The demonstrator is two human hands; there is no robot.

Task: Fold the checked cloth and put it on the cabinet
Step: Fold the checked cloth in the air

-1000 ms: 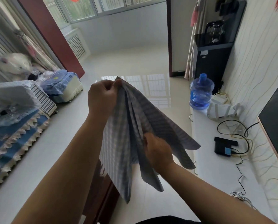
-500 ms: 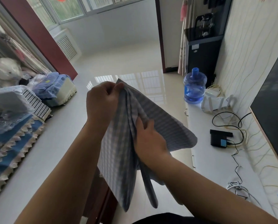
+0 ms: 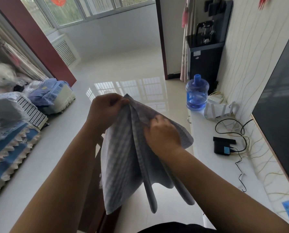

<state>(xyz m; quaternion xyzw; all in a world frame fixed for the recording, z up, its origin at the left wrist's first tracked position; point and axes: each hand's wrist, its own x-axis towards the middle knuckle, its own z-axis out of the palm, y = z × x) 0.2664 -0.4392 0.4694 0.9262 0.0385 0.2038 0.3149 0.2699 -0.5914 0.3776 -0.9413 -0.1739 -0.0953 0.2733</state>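
The checked cloth [image 3: 121, 162] is held in mid-air in front of the body, above the glossy floor [image 3: 123, 69], hanging in several loose vertical folds. Its top corner is gathered at the left hand [image 3: 106, 110], whose grip is closed around the bunched edge, thumb and fingers pinched together at the peak. The right hand [image 3: 162, 133] is set lower and to the right, its grip closed on a fold of the fabric, fingers curled into the layers. From the two hands the cloth fans downward: a broad panel falls on the left with a straight lower edge, two narrow folded strips hang in the middle, and a rounded flap spreads out to the right behind the right hand. No edge of the cloth is seen touching any surface.

To the right, a long white cabinet [image 3: 206, 165] runs along the wall; its near stretch is bare. Farther along its top are seen a small black box [image 3: 222, 147] with cables [image 3: 238, 128], a white device [image 3: 219, 110] and a blue water bottle [image 3: 196, 96]. A dark screen [image 3: 278, 106] is mounted above it, and a black water dispenser [image 3: 206, 51] stands at the far end. To the left, a sofa with a blue lace-edged cover [image 3: 7, 153] is piled with bundles. Between sofa and cabinet a wide strip of floor lies open up to the windows [image 3: 83, 9]
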